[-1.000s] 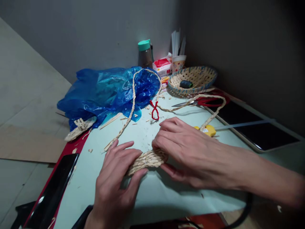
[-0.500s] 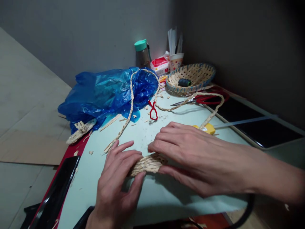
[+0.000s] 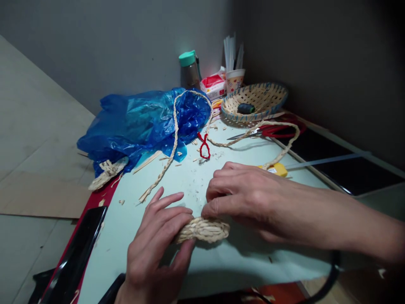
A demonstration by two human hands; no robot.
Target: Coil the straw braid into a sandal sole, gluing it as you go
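Note:
My left hand (image 3: pixel 158 245) grips the left end of a small coiled piece of braided straw (image 3: pixel 204 230), thumb underneath and fingers over the top. Just above the coil's right part, my right hand (image 3: pixel 243 196) has its fingers curled, thumb tip pressing on the coil's upper edge. The coil sits slightly raised over the pale green table top (image 3: pixel 221 261). A long straw braid (image 3: pixel 173 139) runs from near the coil up over a blue plastic bag (image 3: pixel 142 122) and loops back to the right toward a yellow tool (image 3: pixel 277 169).
At the back stand a woven basket (image 3: pixel 255 103), red-handled scissors (image 3: pixel 268 131), a green-capped bottle (image 3: pixel 189 69), a cup with sticks (image 3: pixel 234 78) and a red-white packet (image 3: pixel 215 86). A small red cord loop (image 3: pixel 204 145) lies mid-table. A dark tablet (image 3: pixel 341 169) lies right, a black phone (image 3: pixel 74 257) left.
The straw coil has come nearer to me and lifted a little. My right hand has moved from covering the coil to pinching its top edge; the left hand keeps its grip.

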